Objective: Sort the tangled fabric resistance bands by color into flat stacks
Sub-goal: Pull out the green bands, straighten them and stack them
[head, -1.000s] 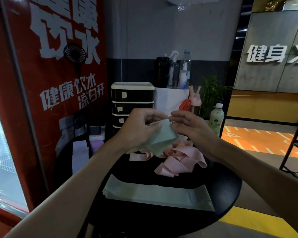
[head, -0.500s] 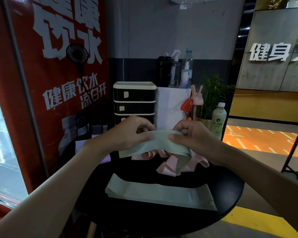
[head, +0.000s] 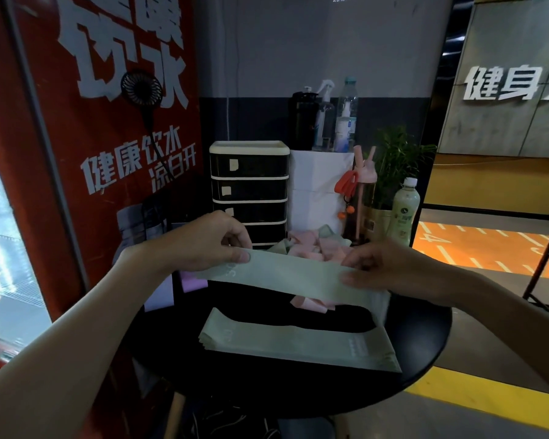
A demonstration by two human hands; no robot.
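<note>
Above the round black table (head: 425, 337), a pale green band (head: 298, 277) is held stretched out almost flat between two hands. The left hand (head: 203, 242) pinches its left end, thumb on top and fingers curled underneath. The right hand (head: 384, 267) grips it near the other end, thumb laid across the fabric, though that hand is a little blurred; the band's last bit droops down past it.

Directly below, near the table's front edge, lies a flat stack of green bands (head: 298, 346), its layers showing at the left end. Behind the held band sits a tangled heap of pink bands (head: 311, 248) with a few green loops mixed in, and one pink curl peeks out beneath the stretched fabric. A lilac piece (head: 194, 282) shows at the left of the table, just beside the left wrist.

Further back stand a black drawer unit (head: 249, 188), a pale drink bottle (head: 405, 210) and a potted plant (head: 396, 160). A small black fan (head: 141, 88) hangs on the red poster (head: 86, 153) at the left.
</note>
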